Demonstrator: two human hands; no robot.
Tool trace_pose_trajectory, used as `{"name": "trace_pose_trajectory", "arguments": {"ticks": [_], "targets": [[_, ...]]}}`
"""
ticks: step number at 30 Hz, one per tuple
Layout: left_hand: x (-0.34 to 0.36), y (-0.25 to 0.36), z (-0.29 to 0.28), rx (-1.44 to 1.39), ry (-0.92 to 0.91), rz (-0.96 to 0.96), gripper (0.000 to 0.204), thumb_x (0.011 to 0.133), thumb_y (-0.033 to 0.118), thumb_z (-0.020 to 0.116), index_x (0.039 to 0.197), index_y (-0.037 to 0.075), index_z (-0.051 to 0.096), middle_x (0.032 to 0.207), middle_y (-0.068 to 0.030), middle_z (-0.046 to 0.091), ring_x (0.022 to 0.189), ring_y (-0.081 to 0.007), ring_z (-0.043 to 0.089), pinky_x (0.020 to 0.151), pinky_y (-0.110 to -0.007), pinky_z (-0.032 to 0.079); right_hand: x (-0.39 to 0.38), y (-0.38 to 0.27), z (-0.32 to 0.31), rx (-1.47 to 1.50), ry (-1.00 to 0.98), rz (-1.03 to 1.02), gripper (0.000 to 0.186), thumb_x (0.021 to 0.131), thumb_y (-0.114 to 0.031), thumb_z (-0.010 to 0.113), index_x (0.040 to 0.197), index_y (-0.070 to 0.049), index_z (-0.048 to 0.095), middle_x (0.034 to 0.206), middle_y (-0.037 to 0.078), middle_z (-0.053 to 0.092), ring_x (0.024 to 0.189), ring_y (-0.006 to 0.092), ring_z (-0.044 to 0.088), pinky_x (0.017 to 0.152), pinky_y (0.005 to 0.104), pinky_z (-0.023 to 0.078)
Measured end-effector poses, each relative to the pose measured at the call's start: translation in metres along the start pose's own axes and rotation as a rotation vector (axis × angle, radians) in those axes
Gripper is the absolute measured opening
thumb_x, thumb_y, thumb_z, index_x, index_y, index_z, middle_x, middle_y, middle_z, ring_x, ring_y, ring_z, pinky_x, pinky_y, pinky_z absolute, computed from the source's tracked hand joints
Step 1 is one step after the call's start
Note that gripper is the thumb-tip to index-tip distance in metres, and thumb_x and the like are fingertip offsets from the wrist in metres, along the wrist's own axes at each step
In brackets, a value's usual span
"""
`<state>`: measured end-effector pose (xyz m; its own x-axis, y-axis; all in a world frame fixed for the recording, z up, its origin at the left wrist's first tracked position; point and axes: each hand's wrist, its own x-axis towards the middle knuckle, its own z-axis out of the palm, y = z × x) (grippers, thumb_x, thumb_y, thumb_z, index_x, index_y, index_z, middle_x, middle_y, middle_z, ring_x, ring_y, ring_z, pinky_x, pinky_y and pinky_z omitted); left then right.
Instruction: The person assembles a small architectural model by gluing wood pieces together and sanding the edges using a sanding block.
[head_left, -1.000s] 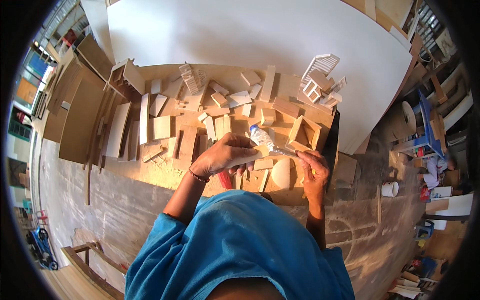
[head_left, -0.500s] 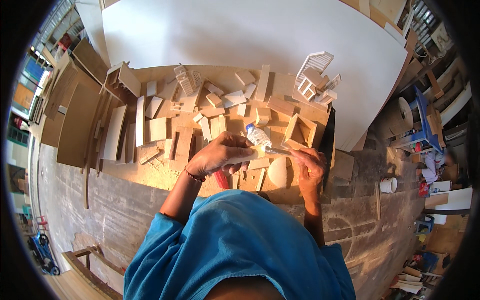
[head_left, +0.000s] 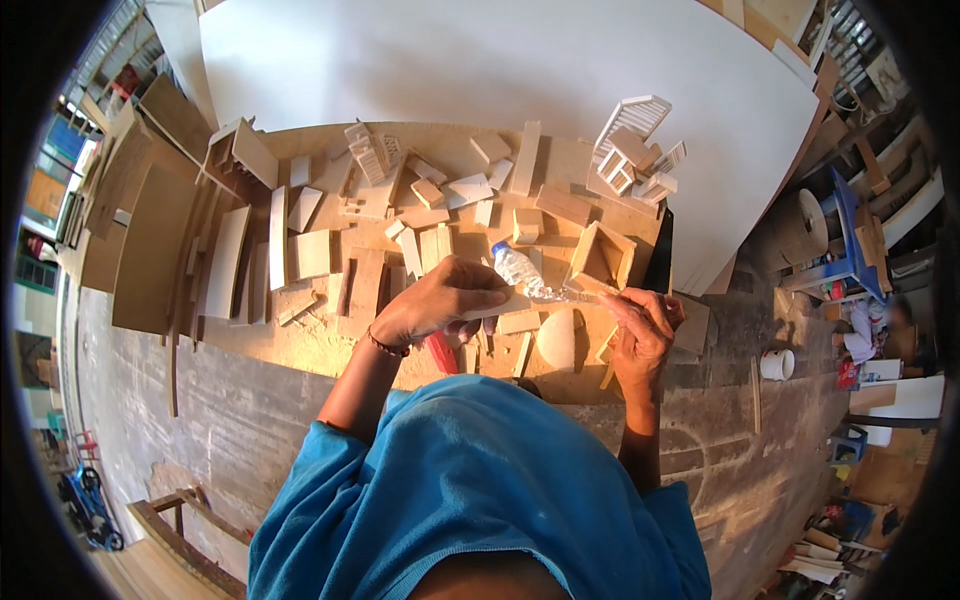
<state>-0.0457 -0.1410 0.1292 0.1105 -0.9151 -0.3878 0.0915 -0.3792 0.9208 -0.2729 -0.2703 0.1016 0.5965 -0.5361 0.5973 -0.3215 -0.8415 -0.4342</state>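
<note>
My left hand is closed on a small pale wooden piece, held level above the workbench. To its right, my right hand pinches the end of a thin, narrow stick, whose exact kind is hard to make out. Just beyond the two hands lies a crumpled clear plastic bottle with a blue cap. Under my left hand a red object partly shows. A pale piece of wood with a rounded edge lies between my hands, close to the bench's near side.
Several wood blocks and offcuts cover the bench, along with sawdust. An open wooden box stands right of the bottle, with a small slatted wooden model behind it. Boards lean at left. A white bucket stands on the floor at right.
My right hand has moved right, away from my left hand, with the thin stick, and its fingers have turned. The left hand keeps nearly the same place and grip.
</note>
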Motion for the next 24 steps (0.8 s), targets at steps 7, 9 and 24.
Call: {"name": "trace_pose_trajectory", "arguments": {"ticks": [7,9,24], "targets": [[0.006,-0.005,0.0,0.029,-0.031,0.014,0.021,0.086,0.017,0.055,0.088,-0.002,0.063,0.061,-0.0054,0.06,0.044,-0.0066,0.048,0.038,-0.019,0.035,0.009,-0.002,0.002,-0.116,-0.047,-0.059,0.031,0.072,0.0,0.061,0.094,-0.02,0.07,0.082,-0.003,0.056,0.078,0.0136,0.054,0.088,0.0361,0.028],[0.008,-0.004,0.001,0.039,-0.044,0.002,0.022,0.086,0.017,0.055,0.088,-0.003,0.063,0.061,-0.0055,0.06,0.044,-0.0067,0.048,0.038,-0.019,0.035,0.01,-0.001,0.003,-0.126,-0.044,-0.062,0.031,0.072,0.0,0.062,0.094,-0.02,0.07,0.082,-0.003,0.055,0.077,0.013,0.054,0.088,0.0366,0.028],[0.009,-0.003,-0.003,-0.021,0.048,-0.063,0.025,0.084,0.015,0.062,0.094,-0.007,0.061,0.062,-0.0074,0.06,0.045,-0.0073,0.049,0.041,-0.02,0.038,0.006,-0.003,-0.003,-0.122,-0.06,-0.032,0.028,0.072,-0.002,0.063,0.092,-0.02,0.07,0.082,-0.004,0.055,0.077,0.0127,0.054,0.091,0.0381,0.026]]}}
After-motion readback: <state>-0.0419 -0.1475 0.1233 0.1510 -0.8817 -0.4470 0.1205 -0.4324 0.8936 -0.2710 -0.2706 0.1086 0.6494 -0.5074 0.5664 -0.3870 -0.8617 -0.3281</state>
